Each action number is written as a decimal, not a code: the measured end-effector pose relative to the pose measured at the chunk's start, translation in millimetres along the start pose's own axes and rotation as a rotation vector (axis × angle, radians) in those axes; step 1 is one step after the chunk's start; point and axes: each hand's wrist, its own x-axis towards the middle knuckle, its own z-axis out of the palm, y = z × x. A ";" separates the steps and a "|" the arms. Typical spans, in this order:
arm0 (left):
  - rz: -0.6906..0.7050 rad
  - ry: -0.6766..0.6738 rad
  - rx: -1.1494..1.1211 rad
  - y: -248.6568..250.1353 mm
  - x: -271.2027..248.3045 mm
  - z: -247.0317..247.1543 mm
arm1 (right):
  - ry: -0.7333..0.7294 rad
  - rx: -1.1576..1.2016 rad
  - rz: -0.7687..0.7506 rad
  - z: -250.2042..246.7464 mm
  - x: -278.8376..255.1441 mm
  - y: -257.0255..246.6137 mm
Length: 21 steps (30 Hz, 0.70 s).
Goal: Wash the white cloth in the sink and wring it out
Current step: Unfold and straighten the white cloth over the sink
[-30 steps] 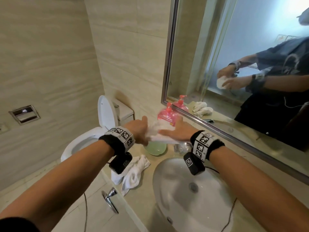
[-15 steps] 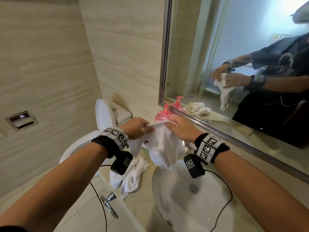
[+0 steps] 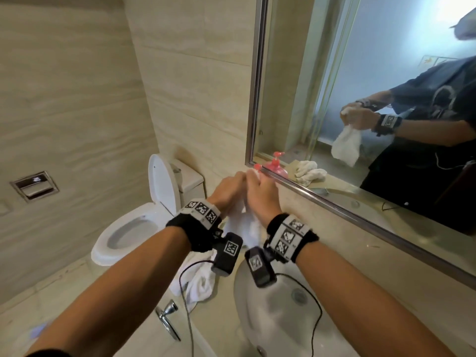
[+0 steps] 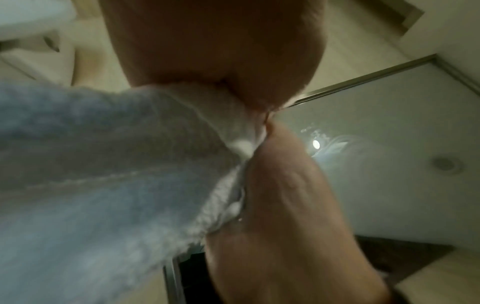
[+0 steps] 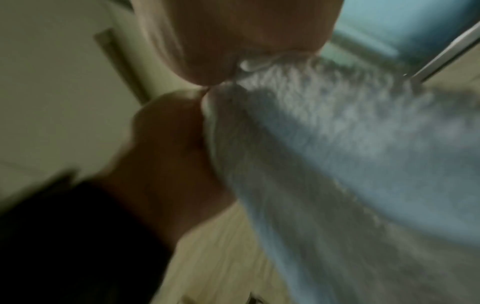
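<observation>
Both of my hands hold the white cloth (image 3: 243, 224) up over the counter, just beyond the far left rim of the sink (image 3: 280, 328). My left hand (image 3: 226, 188) and right hand (image 3: 258, 191) are pressed together and pinch the cloth's bunched top edge. The rest hangs down between my wrists. In the left wrist view the cloth (image 4: 103, 164) fills the left side, with the right hand (image 4: 285, 195) against it. In the right wrist view the cloth (image 5: 350, 144) drops to the right of the left hand (image 5: 168, 133). No water runs in the sink.
A second white cloth (image 3: 198, 282) lies crumpled on the counter left of the sink. A pink soap bottle (image 3: 257, 166) stands behind my hands against the mirror (image 3: 360, 99). The toilet (image 3: 134, 228) with its lid up is at the left. A chrome ring (image 3: 167, 318) hangs below the counter edge.
The cloth went from folded between my hands to hanging open. Now my hands have closed together, gathering its top edge, and the cloth hangs narrower.
</observation>
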 end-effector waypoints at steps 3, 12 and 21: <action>0.011 -0.077 0.089 -1.4 -4.9 -2.4 | 0.012 -0.036 0.058 -0.7 5.4 9.0; -0.058 -0.349 0.195 -13.8 -13.0 -26.6 | -0.209 -0.163 0.017 -19.1 7.6 13.9; -0.016 -0.386 0.846 -38.4 -8.3 -77.2 | -0.629 -0.816 -0.267 -61.4 11.5 31.2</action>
